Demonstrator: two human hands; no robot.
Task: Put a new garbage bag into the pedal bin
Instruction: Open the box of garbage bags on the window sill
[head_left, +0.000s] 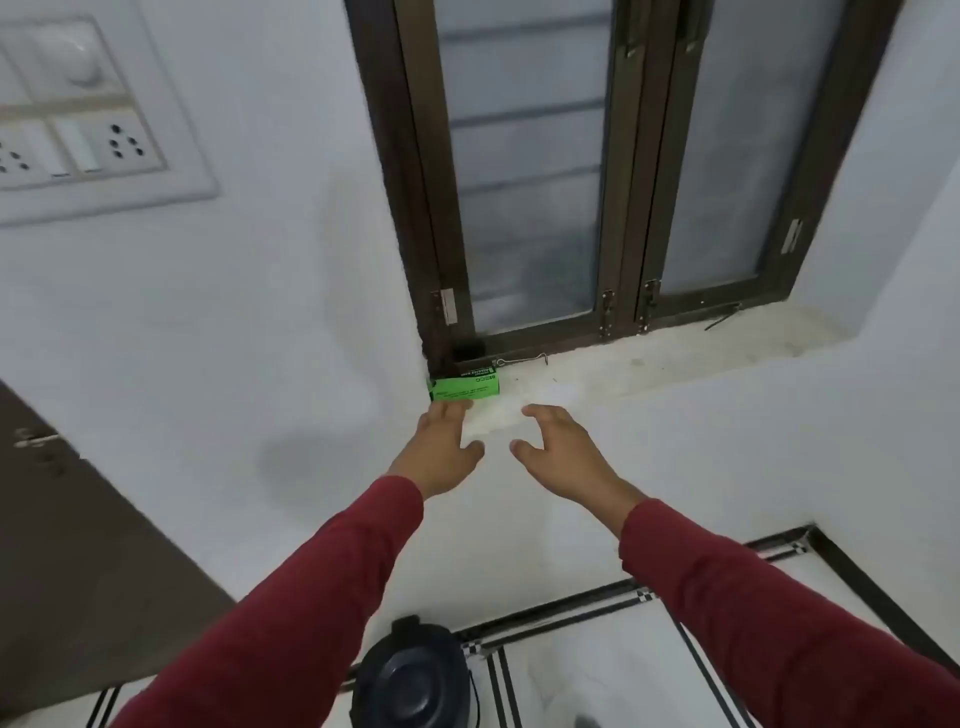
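A green box of garbage bags (464, 386) lies at the left end of the white window sill (649, 364), against the window frame's corner. My left hand (439, 449) reaches up to it, fingertips touching the box's lower edge, fingers apart and holding nothing. My right hand (558, 444) is just to the right, open, with fingers spread near the sill's front edge. The dark pedal bin (413, 675) stands on the floor below, lid shut, between my two red sleeves.
A brown-framed window (613, 171) with frosted glass rises above the sill. A switch and socket panel (78, 114) is on the wall at the upper left. A dark door (67, 545) is at the left. The tiled floor (597, 675) has black border lines.
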